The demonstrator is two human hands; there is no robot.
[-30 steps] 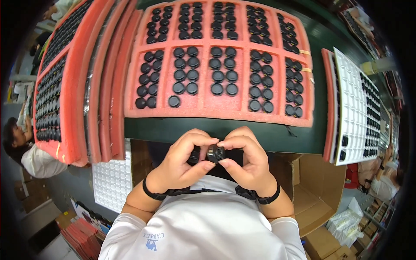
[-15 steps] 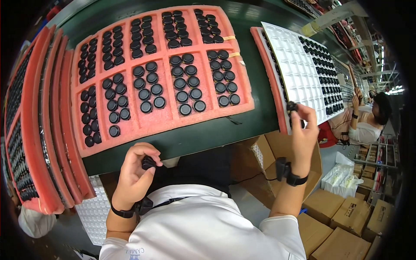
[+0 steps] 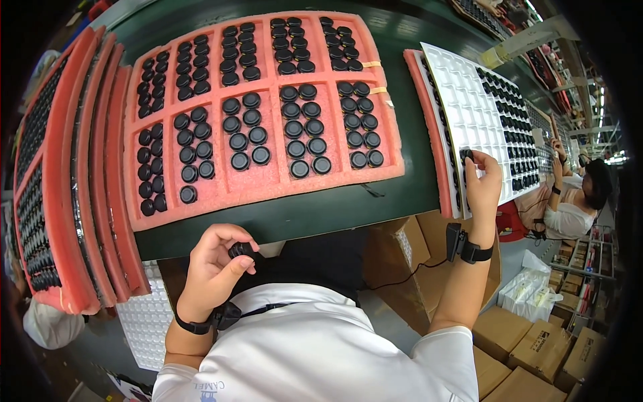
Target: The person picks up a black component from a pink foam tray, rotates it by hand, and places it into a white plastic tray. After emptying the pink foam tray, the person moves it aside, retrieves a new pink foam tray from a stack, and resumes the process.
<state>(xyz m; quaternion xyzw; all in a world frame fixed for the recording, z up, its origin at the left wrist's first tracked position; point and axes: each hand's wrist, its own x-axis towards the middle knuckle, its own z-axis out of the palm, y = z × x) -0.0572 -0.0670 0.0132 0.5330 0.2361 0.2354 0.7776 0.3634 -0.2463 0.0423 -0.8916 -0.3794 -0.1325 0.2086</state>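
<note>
My left hand [image 3: 220, 268], just in front of the bench edge, closes its fingers round a small black cylindrical part [image 3: 241, 250]. At the near left edge of the white moulded tray [image 3: 461, 100], my right hand [image 3: 485, 186] pinches another black round part [image 3: 467, 155] over the pockets. Whether that part touches the tray, I cannot tell. The tray's right side holds rows of black parts [image 3: 519, 127]; its left pockets show white. Between the hands and beyond lies a pink foam tray [image 3: 268, 193], its compartments filled with pairs of similar black parts [image 3: 260, 155].
Pink foam trays [image 3: 100, 201] stand stacked on edge at the left. The green bench [image 3: 321, 209] runs beneath the trays. Below its right end are an open cardboard box [image 3: 429, 281] and several closed cartons [image 3: 536, 345]. Another person [image 3: 569, 201] sits at the far right.
My right hand has brought its black part from the tray's left edge in over the white pockets. My left hand still holds its part, now turned slightly. The whole view has shifted a little.
</note>
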